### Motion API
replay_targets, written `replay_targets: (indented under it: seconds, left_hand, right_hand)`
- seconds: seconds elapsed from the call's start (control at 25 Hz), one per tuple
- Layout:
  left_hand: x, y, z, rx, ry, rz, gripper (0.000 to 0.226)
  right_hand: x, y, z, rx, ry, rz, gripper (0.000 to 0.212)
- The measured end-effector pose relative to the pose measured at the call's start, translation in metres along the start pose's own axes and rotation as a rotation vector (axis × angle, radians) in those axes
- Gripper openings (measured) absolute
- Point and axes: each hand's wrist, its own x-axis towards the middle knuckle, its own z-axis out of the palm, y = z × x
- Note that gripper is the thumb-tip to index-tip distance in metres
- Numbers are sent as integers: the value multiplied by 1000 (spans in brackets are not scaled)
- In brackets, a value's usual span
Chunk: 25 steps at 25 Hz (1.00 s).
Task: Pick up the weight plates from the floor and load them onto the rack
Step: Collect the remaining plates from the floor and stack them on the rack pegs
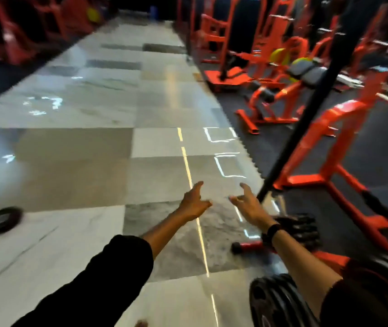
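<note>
Both my hands reach forward over the tiled floor, fingers spread and holding nothing. My left hand (194, 204) and my right hand (247, 204) are a short gap apart. A small black weight plate (2, 219) lies flat on the floor far to the left, well away from both hands. On the orange rack (252, 246) at the lower right, black plates (301, 228) hang behind my right wrist. Larger black plates (275, 300) are stacked at the bottom right under my forearm. The picture is blurred by motion.
Orange gym machines (266, 90) and a bench stand on dark rubber matting along the right. A black bar (299, 123) slants down to the floor beside my right hand. More orange equipment (23, 31) lines the far left. Glossy tiles (94, 149) run down the middle.
</note>
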Motion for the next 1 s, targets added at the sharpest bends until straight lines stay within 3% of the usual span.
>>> replay_targets:
  seconds: [0.12,0.32,0.68,1.0]
  left_hand:
    - [-37,-41,-77,-59,210,-88,74]
    - [-117,-117,-165,-139,410,-231,73]
    - [-258,-270,-282,-206,607,-519,72]
    - [-337,-376,-300,-343,684,-767,70]
  right_hand:
    - [10,-67,63,-22,-192,-104,70]
    - [1,-152,165,-42,-384,-211,65]
    - [-59,-244,355,-150,-682,-281,59]
    - [-102,-274,486,-332,-905,-331,52]
